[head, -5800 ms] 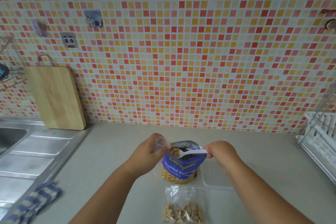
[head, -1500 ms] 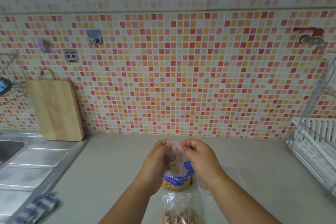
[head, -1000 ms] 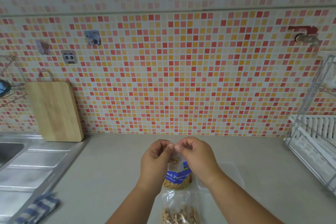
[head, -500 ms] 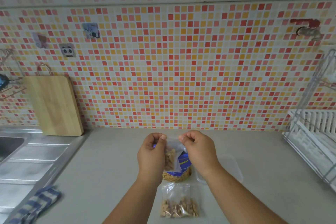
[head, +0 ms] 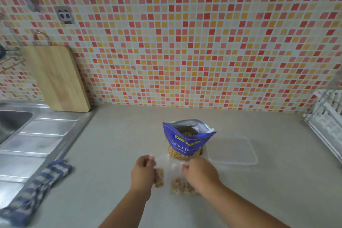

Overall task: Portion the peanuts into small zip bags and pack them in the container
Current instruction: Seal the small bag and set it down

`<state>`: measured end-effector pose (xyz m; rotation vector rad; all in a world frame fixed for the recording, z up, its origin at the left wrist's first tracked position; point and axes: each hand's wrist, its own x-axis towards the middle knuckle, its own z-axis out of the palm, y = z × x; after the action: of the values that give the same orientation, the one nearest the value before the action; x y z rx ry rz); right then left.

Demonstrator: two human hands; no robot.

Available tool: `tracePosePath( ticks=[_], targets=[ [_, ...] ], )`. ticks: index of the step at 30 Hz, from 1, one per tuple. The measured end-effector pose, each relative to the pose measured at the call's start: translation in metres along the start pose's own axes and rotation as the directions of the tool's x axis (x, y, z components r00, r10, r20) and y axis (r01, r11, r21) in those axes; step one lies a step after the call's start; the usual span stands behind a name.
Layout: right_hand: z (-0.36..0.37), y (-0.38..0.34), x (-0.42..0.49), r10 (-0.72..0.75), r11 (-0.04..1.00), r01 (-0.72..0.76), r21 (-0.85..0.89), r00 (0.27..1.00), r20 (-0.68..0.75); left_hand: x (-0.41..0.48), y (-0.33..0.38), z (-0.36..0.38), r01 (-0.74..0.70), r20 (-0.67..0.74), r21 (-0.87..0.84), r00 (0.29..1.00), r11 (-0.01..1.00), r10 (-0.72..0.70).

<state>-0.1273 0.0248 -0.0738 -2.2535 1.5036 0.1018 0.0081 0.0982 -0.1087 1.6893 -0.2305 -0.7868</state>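
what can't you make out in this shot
All head view:
- Seal of the zip bag held by the left hand: motion blur.
- The second zip bag: partly under the right hand; its grip is blurred.
- Depth of the peanut pouch: hidden by its front wall.
- The dish rack and sink: cut off by the frame edges.
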Motion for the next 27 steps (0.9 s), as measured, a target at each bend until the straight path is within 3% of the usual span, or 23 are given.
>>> tracePosePath(
  ticks=[5,10,14,17,19,22,24,27],
  targets=[
    [0.024,-0.002,0.014,0.101,0.994,-0.101,0.034,0.995,0.023,0.017,-0.026,-0.001,0.024,-0.058,0.229,0.998,0.973,-0.011],
    [0.029,0.004,0.019,0.14,0.951,-0.148,0.271,0.989,0.049,0.026,-0.035,0.004,0.003,-0.036,0.371,0.999,0.928,0.011],
    [0.02,0.007,0.016,0.091,0.785,-0.1,0.611,0.995,0.046,0.02,-0.03,0.01,0.009,-0.021,0.372,1.0,0.928,-0.002],
    [0.008,0.009,0.011,0.033,0.567,-0.095,0.818,0.995,0.093,0.016,-0.021,0.013,0.018,0.01,0.412,1.0,0.911,-0.024],
    [0.0,0.008,0.008,-0.025,0.419,-0.101,0.902,0.992,0.122,0.013,-0.006,0.01,-0.02,0.059,0.306,0.998,0.952,0.002],
    [-0.015,0.002,0.002,-0.11,0.209,-0.092,0.974,0.987,0.117,-0.003,0.027,0.002,0.0,0.341,-0.132,0.939,0.991,0.045],
    [-0.025,-0.003,-0.003,-0.148,0.131,-0.069,0.989,0.985,0.089,-0.014,0.046,-0.002,-0.05,0.463,-0.206,0.875,0.977,0.142],
    [-0.039,-0.007,-0.013,-0.186,0.117,0.008,0.993,0.982,0.014,-0.03,0.068,-0.001,-0.194,0.434,-0.188,0.863,0.963,0.259]
  ],
)
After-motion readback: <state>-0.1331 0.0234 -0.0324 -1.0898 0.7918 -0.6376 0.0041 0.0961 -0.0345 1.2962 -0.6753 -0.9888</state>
